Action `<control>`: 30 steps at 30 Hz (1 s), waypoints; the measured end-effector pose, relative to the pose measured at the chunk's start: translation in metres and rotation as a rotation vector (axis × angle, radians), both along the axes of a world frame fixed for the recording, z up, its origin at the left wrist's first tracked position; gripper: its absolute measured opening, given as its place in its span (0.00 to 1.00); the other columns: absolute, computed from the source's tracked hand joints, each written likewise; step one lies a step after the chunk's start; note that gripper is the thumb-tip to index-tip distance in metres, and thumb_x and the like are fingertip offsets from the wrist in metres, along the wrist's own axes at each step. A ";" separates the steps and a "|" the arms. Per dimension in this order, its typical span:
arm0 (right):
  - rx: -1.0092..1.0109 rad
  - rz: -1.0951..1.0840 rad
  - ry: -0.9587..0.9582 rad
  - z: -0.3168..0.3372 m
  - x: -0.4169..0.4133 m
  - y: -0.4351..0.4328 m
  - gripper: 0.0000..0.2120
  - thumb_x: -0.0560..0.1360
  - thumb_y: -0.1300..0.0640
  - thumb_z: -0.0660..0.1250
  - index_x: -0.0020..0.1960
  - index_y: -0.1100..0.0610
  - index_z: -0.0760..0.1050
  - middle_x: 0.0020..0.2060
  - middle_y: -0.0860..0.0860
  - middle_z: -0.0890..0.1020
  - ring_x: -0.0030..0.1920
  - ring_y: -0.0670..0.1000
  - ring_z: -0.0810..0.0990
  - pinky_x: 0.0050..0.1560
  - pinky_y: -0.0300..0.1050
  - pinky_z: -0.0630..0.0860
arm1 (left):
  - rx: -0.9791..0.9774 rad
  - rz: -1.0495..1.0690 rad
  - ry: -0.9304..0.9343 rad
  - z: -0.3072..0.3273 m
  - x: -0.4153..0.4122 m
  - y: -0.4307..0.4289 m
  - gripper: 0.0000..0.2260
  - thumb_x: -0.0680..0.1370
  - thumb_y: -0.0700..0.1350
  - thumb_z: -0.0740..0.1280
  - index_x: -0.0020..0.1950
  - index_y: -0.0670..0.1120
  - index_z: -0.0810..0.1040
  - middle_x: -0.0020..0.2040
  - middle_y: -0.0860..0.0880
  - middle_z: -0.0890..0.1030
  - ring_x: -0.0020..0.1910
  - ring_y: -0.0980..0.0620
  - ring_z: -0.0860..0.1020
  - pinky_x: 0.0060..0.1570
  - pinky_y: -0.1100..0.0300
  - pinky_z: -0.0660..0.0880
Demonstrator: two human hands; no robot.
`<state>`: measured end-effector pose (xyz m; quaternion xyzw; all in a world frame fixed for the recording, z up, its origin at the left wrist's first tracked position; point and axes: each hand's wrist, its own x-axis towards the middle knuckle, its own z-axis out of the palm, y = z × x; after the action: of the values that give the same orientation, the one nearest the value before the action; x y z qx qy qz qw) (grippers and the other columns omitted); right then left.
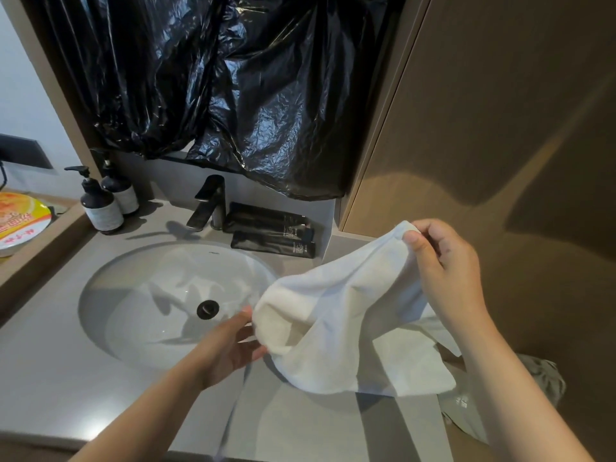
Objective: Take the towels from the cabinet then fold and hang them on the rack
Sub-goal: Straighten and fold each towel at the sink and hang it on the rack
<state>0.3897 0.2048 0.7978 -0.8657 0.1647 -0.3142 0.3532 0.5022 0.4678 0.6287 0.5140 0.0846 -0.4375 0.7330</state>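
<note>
Two bare hands spread a soft white terry-cloth towel (350, 311) above a grey stone vanity counter (50, 378).
The right hand (446, 261) pinches the towel's top corner between thumb and fingers, raised higher than the left hand (230, 345), and the cloth sags between the two. The left hand's thumb and fingertips meet the rolled lower edge (whether they have closed on it cannot be told). Just beyond the left hand lies the oval white sink basin (140, 271), with a black angular faucet (210, 201) behind it.

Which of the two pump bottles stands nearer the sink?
The left pump bottle, in front; the right pump bottle stands partly hidden behind it.
</note>
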 end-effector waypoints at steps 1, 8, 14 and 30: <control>-0.004 -0.002 0.001 0.000 0.001 -0.001 0.06 0.80 0.53 0.62 0.47 0.49 0.77 0.41 0.40 0.79 0.46 0.43 0.76 0.44 0.39 0.74 | -0.013 -0.012 -0.018 0.000 -0.001 -0.002 0.17 0.79 0.53 0.64 0.62 0.44 0.78 0.53 0.44 0.83 0.46 0.48 0.83 0.44 0.56 0.81; -0.030 -0.014 0.062 -0.008 0.003 -0.001 0.05 0.81 0.52 0.62 0.48 0.49 0.76 0.41 0.38 0.78 0.47 0.38 0.75 0.42 0.31 0.71 | 0.016 -0.230 -0.173 0.016 -0.024 -0.043 0.14 0.82 0.51 0.62 0.59 0.44 0.79 0.53 0.44 0.85 0.49 0.46 0.83 0.51 0.53 0.81; -0.030 -0.002 0.216 -0.042 0.004 0.003 0.05 0.81 0.54 0.61 0.51 0.52 0.75 0.45 0.47 0.79 0.46 0.46 0.76 0.45 0.37 0.70 | 0.262 -0.377 -0.462 0.008 -0.045 -0.059 0.18 0.82 0.53 0.59 0.56 0.42 0.82 0.52 0.45 0.84 0.54 0.47 0.82 0.62 0.49 0.75; -0.011 -0.098 0.644 -0.142 -0.100 -0.026 0.07 0.80 0.57 0.63 0.44 0.52 0.75 0.37 0.47 0.80 0.37 0.43 0.76 0.35 0.34 0.66 | 0.524 -0.451 -0.595 -0.025 -0.058 -0.069 0.09 0.66 0.60 0.77 0.42 0.59 0.85 0.45 0.59 0.85 0.46 0.61 0.81 0.53 0.62 0.76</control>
<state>0.2897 0.1792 0.6557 -0.9136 0.3076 -0.0419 0.2626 0.4441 0.3983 0.6038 0.7910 -0.1359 -0.3835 0.4569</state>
